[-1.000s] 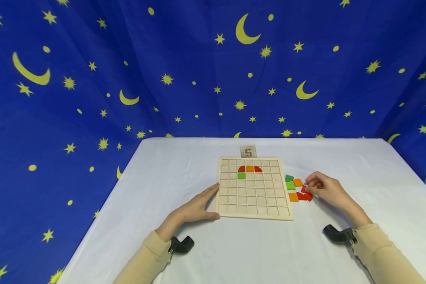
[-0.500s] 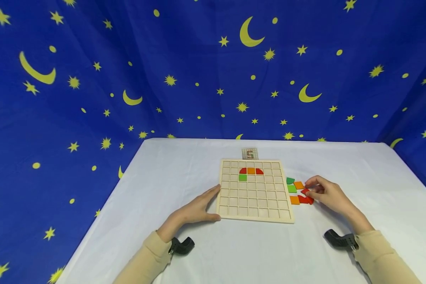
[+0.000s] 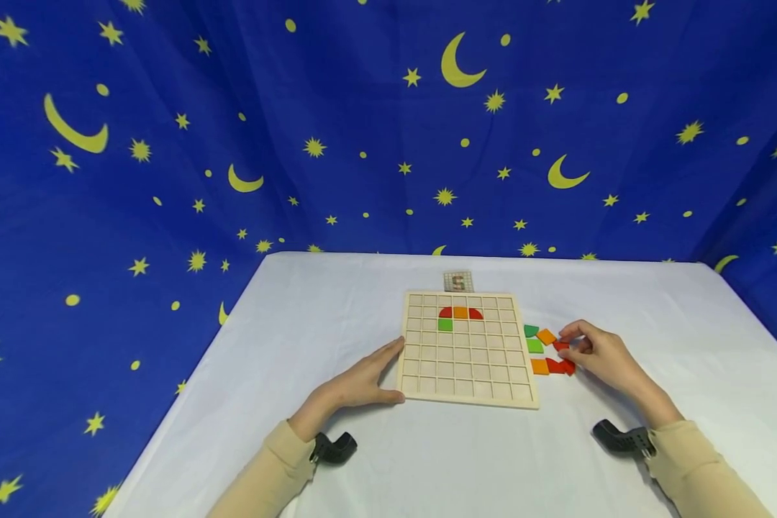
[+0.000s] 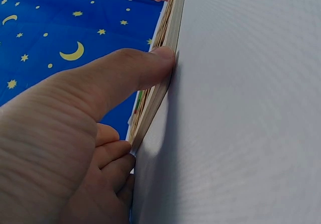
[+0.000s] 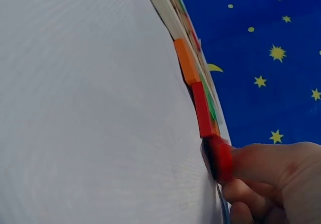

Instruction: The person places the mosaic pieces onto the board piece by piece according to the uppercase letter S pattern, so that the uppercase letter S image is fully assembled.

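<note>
A wooden grid board [image 3: 466,370] lies on the white table. In its cells sit two rounded red tiles [image 3: 475,314], an orange square tile [image 3: 461,313] between them and a green square tile [image 3: 445,325] below the left one. My left hand [image 3: 356,380] rests at the board's left side, fingers along the edge and thumb [image 4: 159,58] at the near corner. Beyond the board's right edge, my right hand [image 3: 602,356] pinches a red tile [image 3: 560,346] between thumb and index finger; that tile [image 5: 221,158] is blurred in the right wrist view.
Loose tiles lie right of the board: a dark green one [image 3: 531,331], a light green one [image 3: 534,347], orange squares [image 3: 540,367] and more red ones [image 3: 555,366]. A small card [image 3: 458,281] with an S pattern touches the board's far edge. A starry blue curtain [image 3: 362,108] surrounds the table.
The head view has shifted slightly. My right fingers stay over the loose tiles and shift the red tile a little among them. My left hand keeps its place at the board.
</note>
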Demonstrator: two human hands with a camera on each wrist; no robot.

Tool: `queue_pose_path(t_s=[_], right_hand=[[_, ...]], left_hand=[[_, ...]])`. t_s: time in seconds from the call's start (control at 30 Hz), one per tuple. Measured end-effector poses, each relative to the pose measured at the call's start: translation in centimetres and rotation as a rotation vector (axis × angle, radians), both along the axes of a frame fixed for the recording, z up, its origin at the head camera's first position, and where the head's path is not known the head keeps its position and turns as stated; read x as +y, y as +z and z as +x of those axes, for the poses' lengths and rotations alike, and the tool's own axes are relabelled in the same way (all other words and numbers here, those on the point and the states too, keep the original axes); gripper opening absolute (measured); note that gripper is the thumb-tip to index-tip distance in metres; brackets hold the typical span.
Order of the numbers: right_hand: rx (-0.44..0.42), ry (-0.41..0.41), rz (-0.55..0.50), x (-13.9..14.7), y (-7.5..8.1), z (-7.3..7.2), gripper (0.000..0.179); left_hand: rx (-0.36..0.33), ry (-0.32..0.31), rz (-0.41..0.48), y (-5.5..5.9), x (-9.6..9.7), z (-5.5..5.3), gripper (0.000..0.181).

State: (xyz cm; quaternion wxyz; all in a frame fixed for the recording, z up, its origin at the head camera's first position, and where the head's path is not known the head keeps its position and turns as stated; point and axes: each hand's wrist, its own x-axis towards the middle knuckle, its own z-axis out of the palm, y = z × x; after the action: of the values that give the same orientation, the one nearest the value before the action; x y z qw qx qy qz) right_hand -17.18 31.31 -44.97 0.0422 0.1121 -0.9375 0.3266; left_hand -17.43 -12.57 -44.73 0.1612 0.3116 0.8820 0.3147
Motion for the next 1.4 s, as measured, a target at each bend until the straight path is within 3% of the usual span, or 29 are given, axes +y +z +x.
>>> queue_pose_path(t_s=[0.13,0.37,0.47,0.57,0.73,0.9,1.17,1.4], right_hand=[[0.066,-0.018,0.0,0.0,0.9,0.0,0.029],[0.143,-0.107,-0.12,-1.1,4.7,-1.0,0.031],[0.174,-0.058,-0.141,-3.2,6.2,-2.0,0.031],[0.2,0.018,-0.195,-6.0,6.6,-3.3,0.03],[0.166,0.163,-0.27,-11.1,6.1,-4.8,0.028],[0.122,0.264,-0.283,-14.9,5.2,-5.4,0.03],[0.123,0.273,-0.263,-16.6,3.8,-5.5,0.04],[0.045,0.274,-0.269,-16.9,1.9,-5.3,0.035]], left_hand=[[-0.001,-0.008,0.004,-0.1,0.0,0.0,0.099],[0.013,-0.016,0.015,-0.1,-0.1,0.0,0.1],[0.01,-0.011,0.006,0.1,-0.2,0.0,0.1],[0.012,-0.012,0.007,0.2,-0.3,0.0,0.099],[0.018,-0.021,0.004,0.1,-0.3,0.0,0.099],[0.019,-0.02,-0.006,0.2,-0.2,0.1,0.099],[0.019,-0.023,-0.012,0.2,0.0,0.0,0.099],[0.023,-0.017,-0.009,0.0,-0.1,-0.1,0.099]])
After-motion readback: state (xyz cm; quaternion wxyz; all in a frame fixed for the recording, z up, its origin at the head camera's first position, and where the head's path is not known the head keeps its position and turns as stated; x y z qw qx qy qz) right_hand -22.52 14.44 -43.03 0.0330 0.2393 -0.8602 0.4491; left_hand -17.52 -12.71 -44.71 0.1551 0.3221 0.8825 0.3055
